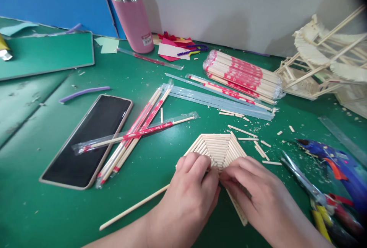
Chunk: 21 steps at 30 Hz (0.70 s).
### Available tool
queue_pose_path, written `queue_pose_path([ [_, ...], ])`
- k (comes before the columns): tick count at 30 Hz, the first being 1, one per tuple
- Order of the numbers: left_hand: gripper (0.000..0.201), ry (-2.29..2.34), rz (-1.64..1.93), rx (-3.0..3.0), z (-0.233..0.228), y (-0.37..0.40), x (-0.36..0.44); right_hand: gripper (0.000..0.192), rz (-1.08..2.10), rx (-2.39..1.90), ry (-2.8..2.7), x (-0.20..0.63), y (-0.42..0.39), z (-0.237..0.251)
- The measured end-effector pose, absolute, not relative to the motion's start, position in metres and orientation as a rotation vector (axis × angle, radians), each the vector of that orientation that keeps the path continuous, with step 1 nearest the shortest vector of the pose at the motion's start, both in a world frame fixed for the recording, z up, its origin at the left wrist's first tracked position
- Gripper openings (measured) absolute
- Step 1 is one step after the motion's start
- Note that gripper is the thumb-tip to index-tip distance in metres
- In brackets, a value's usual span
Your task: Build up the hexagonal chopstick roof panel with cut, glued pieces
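A fan-shaped panel of chopstick pieces (216, 144), laid in nested rows, is between my two hands. My left hand (192, 186) is closed over its left side, with thumb and fingers pinched near the middle. A long wooden chopstick (132, 209) runs from the lower left in under this hand, in line with the pinch; its far end is hidden. On the right side my right hand (255, 190) is closed, its fingertips pinching the panel close to the left fingertips. Part of the panel shows below the right fingers. What lies between the fingertips is covered.
Wrapped chopsticks (137, 133) lie across a phone (88, 141). Behind are glue sticks (218, 100), a chopstick bundle (243, 75) and a pink bottle (133, 14). At right are cut pieces (259, 149), scissors (304, 179), a blue glue gun (338, 163) and a stick model (321, 56).
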<state>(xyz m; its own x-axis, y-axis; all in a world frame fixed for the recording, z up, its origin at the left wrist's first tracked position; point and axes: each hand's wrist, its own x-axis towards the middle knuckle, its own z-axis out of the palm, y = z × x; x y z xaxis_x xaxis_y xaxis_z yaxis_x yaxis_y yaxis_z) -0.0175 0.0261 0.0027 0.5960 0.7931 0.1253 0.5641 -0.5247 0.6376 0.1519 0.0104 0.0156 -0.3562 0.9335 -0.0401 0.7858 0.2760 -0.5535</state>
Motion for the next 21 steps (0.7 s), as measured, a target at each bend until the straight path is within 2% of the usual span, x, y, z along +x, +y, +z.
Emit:
queue_pose_path([
  [7,0.014,1.085,0.56,2.313,0.0005,0.0256,-0.0175,0.008,0.743,-1.605,-2.125,0.1594,0.0074,0.0155],
  [21,0.014,1.103,0.594,2.343,0.0007,0.0279,-0.0133,0.013,0.838,-1.619,-2.075,0.1604,0.0068,0.0182],
])
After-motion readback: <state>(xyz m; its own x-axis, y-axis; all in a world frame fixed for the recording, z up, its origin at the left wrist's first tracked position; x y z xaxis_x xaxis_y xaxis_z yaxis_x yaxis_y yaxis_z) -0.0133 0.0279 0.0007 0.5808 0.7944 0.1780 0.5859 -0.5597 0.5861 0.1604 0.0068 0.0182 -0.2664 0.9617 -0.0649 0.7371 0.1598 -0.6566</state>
